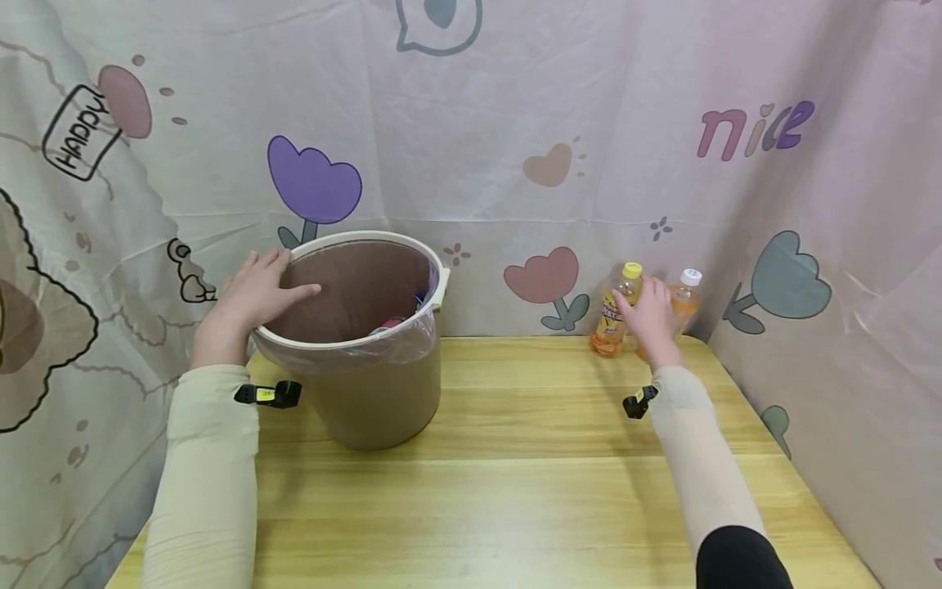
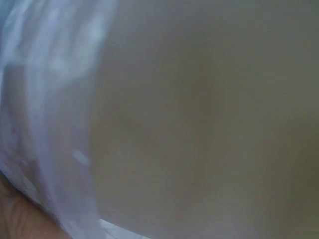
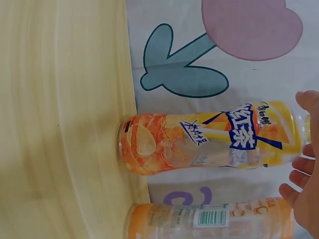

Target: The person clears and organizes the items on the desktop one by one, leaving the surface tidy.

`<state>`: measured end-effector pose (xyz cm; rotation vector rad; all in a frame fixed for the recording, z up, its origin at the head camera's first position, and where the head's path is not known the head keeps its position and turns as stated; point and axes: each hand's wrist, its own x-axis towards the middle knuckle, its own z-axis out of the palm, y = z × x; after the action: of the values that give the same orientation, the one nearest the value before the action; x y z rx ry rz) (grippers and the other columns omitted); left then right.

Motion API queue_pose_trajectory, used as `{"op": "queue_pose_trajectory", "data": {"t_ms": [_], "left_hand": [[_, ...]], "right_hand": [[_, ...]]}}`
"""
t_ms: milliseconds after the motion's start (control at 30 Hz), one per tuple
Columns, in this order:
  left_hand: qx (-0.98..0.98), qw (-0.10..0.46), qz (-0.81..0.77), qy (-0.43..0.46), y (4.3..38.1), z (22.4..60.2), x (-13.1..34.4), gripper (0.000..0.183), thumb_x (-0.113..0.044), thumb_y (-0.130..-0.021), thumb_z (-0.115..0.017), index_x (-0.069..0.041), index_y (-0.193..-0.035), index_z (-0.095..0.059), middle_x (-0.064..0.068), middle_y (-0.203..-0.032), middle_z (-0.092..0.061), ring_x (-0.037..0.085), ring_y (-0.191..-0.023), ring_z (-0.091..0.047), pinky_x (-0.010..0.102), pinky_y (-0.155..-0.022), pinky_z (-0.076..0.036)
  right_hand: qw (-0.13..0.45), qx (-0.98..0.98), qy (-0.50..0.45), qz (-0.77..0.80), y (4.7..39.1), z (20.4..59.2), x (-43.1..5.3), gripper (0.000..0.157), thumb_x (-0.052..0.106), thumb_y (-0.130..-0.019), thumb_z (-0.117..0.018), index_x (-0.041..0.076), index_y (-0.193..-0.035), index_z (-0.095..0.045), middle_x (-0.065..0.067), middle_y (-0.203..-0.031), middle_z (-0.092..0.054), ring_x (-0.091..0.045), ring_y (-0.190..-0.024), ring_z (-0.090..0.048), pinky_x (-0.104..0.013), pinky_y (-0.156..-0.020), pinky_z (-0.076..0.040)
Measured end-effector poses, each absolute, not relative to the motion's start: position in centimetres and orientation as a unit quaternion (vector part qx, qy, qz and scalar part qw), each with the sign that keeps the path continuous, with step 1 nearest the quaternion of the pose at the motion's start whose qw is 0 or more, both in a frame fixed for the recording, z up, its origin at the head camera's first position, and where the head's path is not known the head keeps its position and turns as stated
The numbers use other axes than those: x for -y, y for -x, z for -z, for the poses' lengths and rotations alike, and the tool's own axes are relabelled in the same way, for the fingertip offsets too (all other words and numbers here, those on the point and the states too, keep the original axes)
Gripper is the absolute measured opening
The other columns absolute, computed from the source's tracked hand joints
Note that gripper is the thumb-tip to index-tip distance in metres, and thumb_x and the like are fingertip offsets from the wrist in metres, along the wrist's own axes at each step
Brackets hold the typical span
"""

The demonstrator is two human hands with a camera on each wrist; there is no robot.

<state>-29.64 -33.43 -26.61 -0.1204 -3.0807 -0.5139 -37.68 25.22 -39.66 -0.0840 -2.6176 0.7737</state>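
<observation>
At the left, a brown trash bin (image 1: pixel 368 393) with a pale rim and a clear plastic liner (image 1: pixel 412 339) stands on the table. My left hand (image 1: pixel 253 294) lies at its left rim, thumb stretched over the opening. The left wrist view is mostly the blurred bin wall (image 2: pixel 199 124), with part of that hand in a corner. At the far right, my right hand (image 1: pixel 651 315) is around the neck of an upright bottle (image 3: pixel 204 139) with a yellow-and-orange label and yellow cap (image 1: pixel 632 270). Its thumb and fingers are spread, with a gap visible at the thumb.
A second bottle (image 1: pixel 684 301) with a white cap and orange label stands close to the right of the first. Some colourful items (image 1: pixel 390 324) lie inside the bin. A printed curtain (image 1: pixel 471 164) hangs behind and beside the wooden table (image 1: pixel 515 491).
</observation>
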Motion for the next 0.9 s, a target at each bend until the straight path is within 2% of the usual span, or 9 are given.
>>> {"op": "queue_pose_trajectory", "data": {"t_ms": [167, 533, 900], "left_hand": [[0.986, 0.01, 0.164, 0.04, 29.8, 26.8, 33.4, 0.095, -0.06, -0.094, -0.048, 0.002, -0.155, -0.01, 0.031, -0.159, -0.008, 0.052, -0.147, 0.006, 0.077, -0.11, -0.002], [0.985, 0.013, 0.167, 0.04, 29.9, 26.9, 33.4, 0.096, -0.062, -0.093, -0.048, 0.001, -0.155, -0.011, 0.03, -0.16, -0.009, 0.052, -0.147, 0.007, 0.077, -0.11, -0.002], [0.985, 0.01, 0.169, 0.039, 29.7, 26.6, 33.5, 0.093, -0.058, -0.094, -0.049, 0.001, -0.155, -0.012, 0.03, -0.159, -0.009, 0.052, -0.147, 0.007, 0.077, -0.11, -0.002]], "right_hand": [[0.199, 0.931, 0.04, -0.303, 38.3, 39.7, -25.1, 0.08, 0.042, -0.095, -0.058, -0.012, -0.146, -0.027, -0.034, -0.147, -0.033, -0.049, -0.138, -0.028, -0.059, -0.118, -0.023], [0.187, 0.922, 0.076, -0.329, 39.3, 40.5, -24.7, 0.087, 0.041, -0.092, -0.064, -0.007, -0.15, -0.021, -0.032, -0.147, -0.032, -0.047, -0.139, -0.028, -0.058, -0.118, -0.024], [0.21, 0.923, 0.084, -0.311, 39.2, 40.8, -23.9, 0.083, 0.039, -0.09, -0.068, -0.006, -0.146, -0.026, -0.032, -0.139, -0.04, -0.047, -0.132, -0.036, -0.058, -0.115, -0.03]]}}
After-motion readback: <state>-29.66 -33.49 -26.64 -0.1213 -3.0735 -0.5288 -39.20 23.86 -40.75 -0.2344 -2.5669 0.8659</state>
